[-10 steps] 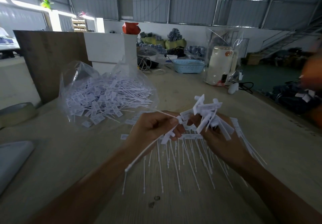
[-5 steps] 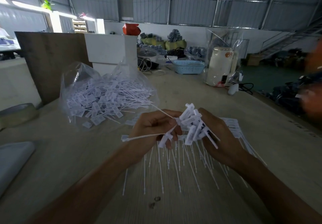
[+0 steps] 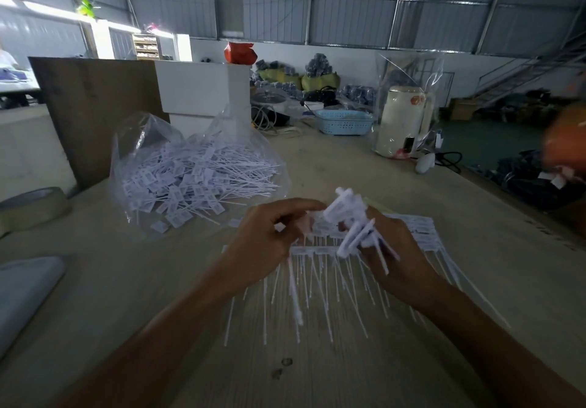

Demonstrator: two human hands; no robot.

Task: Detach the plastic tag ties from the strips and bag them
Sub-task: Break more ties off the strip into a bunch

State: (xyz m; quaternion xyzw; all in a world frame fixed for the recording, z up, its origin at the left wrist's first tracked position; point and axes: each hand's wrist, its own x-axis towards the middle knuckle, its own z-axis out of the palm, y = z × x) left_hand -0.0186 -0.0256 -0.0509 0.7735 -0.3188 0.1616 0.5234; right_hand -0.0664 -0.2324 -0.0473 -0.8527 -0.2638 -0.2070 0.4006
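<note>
1. The wooden table (image 3: 364, 166) carries everything.
2. A clear plastic bag (image 3: 152, 141), toward the table's far left edge, lies open and heaped with loose white tag ties (image 3: 196, 182).
3. White strips (image 3: 320, 250) with thin tails fan out mid-table, toward the near edge.
4. The right hand (image 3: 399, 258) grasps a bundle of ties (image 3: 352, 220).
5. The left hand (image 3: 266, 242) pinches at that bundle, though blur hides which piece.

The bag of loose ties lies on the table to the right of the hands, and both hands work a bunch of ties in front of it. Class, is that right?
Not quite: the head view shows the bag to the left of the hands, not the right. The rest stands: it lies on the table, and the left hand and right hand both work the bunch of ties in front of it.
</note>
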